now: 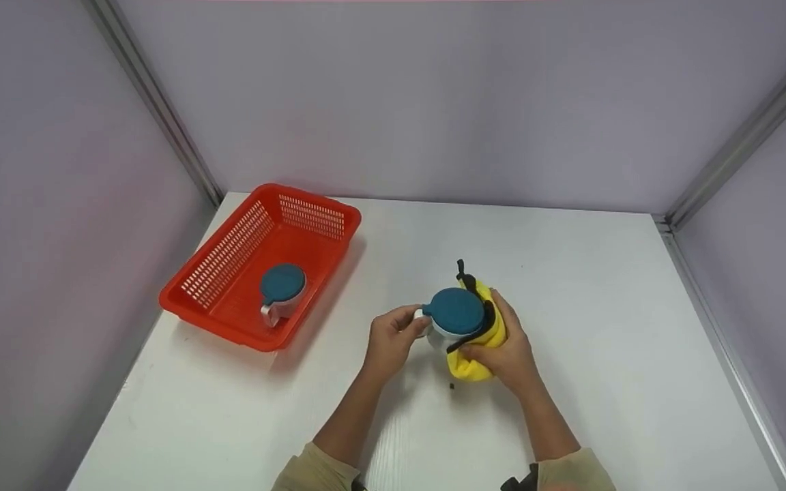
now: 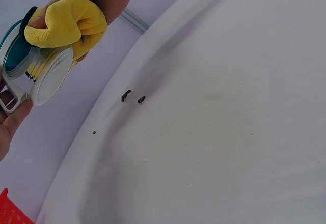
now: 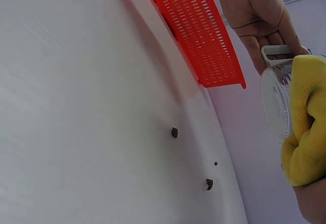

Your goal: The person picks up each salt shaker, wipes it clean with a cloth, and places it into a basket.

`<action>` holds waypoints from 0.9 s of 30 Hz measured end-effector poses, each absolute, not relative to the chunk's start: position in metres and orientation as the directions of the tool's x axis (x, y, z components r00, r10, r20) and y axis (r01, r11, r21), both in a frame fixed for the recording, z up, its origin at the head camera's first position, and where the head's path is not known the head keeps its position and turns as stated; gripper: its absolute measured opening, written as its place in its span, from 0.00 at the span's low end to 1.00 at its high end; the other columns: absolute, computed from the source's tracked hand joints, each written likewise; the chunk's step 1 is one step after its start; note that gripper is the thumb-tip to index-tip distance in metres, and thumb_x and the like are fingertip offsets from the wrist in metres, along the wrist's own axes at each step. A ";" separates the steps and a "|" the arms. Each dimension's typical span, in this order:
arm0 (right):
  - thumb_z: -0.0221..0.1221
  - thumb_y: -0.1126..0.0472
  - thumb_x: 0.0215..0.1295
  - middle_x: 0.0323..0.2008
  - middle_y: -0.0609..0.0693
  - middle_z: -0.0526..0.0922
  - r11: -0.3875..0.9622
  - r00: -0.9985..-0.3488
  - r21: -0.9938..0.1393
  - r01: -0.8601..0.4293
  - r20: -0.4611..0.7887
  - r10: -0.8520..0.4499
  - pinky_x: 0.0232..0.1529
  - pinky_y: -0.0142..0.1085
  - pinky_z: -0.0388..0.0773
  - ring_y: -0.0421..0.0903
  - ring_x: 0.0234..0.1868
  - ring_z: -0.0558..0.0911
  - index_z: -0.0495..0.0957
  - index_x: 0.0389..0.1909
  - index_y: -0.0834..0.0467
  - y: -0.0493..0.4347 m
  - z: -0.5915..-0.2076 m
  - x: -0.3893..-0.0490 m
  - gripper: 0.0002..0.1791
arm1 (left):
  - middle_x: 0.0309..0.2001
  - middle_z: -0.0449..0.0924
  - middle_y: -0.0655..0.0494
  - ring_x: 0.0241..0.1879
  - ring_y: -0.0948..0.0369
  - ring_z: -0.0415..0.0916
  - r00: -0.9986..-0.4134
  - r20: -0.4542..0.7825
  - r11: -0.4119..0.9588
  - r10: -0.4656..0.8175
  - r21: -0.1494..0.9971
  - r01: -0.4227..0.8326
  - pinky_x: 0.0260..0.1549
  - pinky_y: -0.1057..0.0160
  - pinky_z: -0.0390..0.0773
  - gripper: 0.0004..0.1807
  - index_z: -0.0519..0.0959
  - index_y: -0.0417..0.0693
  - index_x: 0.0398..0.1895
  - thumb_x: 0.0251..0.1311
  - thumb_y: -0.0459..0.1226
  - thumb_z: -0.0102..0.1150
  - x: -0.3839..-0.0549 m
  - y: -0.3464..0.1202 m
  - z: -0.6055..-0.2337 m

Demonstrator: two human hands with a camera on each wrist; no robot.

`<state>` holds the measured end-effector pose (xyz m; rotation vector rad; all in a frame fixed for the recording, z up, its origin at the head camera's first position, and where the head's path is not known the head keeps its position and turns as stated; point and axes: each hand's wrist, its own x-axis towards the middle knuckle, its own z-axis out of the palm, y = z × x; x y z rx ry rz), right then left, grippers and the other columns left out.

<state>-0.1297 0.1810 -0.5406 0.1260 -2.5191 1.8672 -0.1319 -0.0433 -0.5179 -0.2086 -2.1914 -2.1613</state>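
Observation:
My left hand [image 1: 391, 341] grips the white handle of a clear jar [image 1: 456, 311] with a teal lid, its fingers at the handle's left side. Opposite, my right hand [image 1: 510, 351] holds a yellow cloth [image 1: 469, 369] with black edging against the jar's right side. The jar is held above the white table; in the left wrist view its round base [image 2: 55, 77] shows, and the bunched cloth [image 2: 84, 20] wraps part of its side. From the right wrist, the cloth [image 3: 308, 127] hides much of the jar [image 3: 275, 99].
A red plastic basket [image 1: 229, 262] stands at the table's back left. Inside it sits a similar lidded jar [image 1: 282, 283], handle towards me. Small dark bits [image 2: 141, 99] lie on the white table [image 1: 604, 327]. Pale panels [image 1: 393, 102] enclose the back and sides.

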 end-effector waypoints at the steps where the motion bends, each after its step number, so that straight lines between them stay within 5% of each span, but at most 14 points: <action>1: 0.78 0.49 0.43 0.67 0.42 0.66 0.291 -0.996 -0.953 -0.084 0.069 -0.058 0.66 0.50 0.69 0.48 0.58 0.70 0.54 0.74 0.32 0.180 -0.541 -0.129 0.58 | 0.42 0.86 0.46 0.43 0.53 0.85 -0.989 0.143 0.010 0.049 0.990 0.144 0.44 0.51 0.85 0.11 0.83 0.38 0.47 0.64 0.33 0.62 -0.131 -0.043 -0.517; 8: 0.76 0.48 0.47 0.72 0.41 0.60 0.291 -0.987 -0.943 -0.160 0.159 -0.025 0.69 0.51 0.65 0.46 0.61 0.68 0.53 0.76 0.38 0.172 -0.544 -0.126 0.57 | 0.40 0.87 0.46 0.41 0.48 0.84 -0.987 0.163 0.018 -0.005 0.987 0.163 0.42 0.58 0.86 0.10 0.84 0.38 0.45 0.63 0.33 0.63 -0.128 -0.039 -0.517; 16: 0.76 0.48 0.48 0.74 0.41 0.57 0.268 -0.987 -0.951 -0.152 0.158 0.003 0.70 0.49 0.63 0.45 0.64 0.67 0.52 0.76 0.39 0.169 -0.544 -0.126 0.56 | 0.42 0.87 0.48 0.43 0.60 0.84 -0.982 0.182 0.005 -0.045 0.983 0.182 0.42 0.65 0.85 0.11 0.84 0.39 0.46 0.62 0.34 0.64 -0.134 -0.034 -0.532; 27: 0.75 0.46 0.48 0.72 0.39 0.60 0.249 -0.990 -0.959 -0.137 0.141 0.001 0.69 0.47 0.66 0.44 0.62 0.69 0.53 0.75 0.36 0.170 -0.546 -0.127 0.55 | 0.41 0.87 0.46 0.41 0.61 0.84 -0.984 0.173 0.015 -0.041 0.985 0.173 0.41 0.65 0.85 0.10 0.84 0.36 0.45 0.63 0.32 0.63 -0.128 -0.034 -0.516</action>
